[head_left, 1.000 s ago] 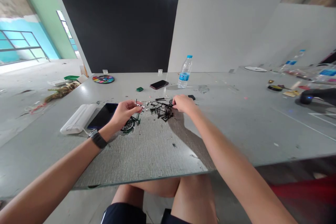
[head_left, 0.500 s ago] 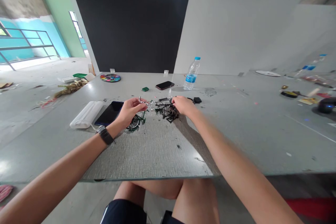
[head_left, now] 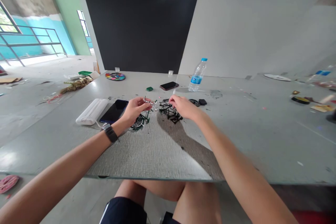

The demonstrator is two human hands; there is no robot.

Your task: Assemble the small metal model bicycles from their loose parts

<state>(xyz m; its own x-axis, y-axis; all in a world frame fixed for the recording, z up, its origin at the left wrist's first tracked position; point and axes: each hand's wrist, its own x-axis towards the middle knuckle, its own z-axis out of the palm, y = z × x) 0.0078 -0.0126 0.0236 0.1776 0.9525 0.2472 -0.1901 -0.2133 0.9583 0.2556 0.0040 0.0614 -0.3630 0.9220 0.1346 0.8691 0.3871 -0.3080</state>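
My left hand (head_left: 138, 109), with a dark watch on its wrist, pinches a small silver handlebar-like piece (head_left: 148, 101) between thumb and fingers. Just below it lies a green model bicycle frame with a black spoked wheel (head_left: 137, 122). My right hand (head_left: 183, 106) is closed in a pinch above a heap of small black bicycle parts (head_left: 172, 113). Whatever its fingertips hold is too small to make out. A second black wheel (head_left: 194, 102) and a small black block (head_left: 202, 102) lie just beyond my right hand.
A white pouch (head_left: 92, 112) and a dark tablet-like device (head_left: 114, 111) lie at left. Behind the parts are a green piece (head_left: 149, 89), a phone (head_left: 169, 85), a water bottle (head_left: 197, 76) and a colourful palette (head_left: 115, 76). A black tape roll (head_left: 300, 100) lies at right.
The view has turned slightly left. My right hand has shifted a little left over the black parts, leaving the second wheel more exposed. My left hand still holds the silver piece.
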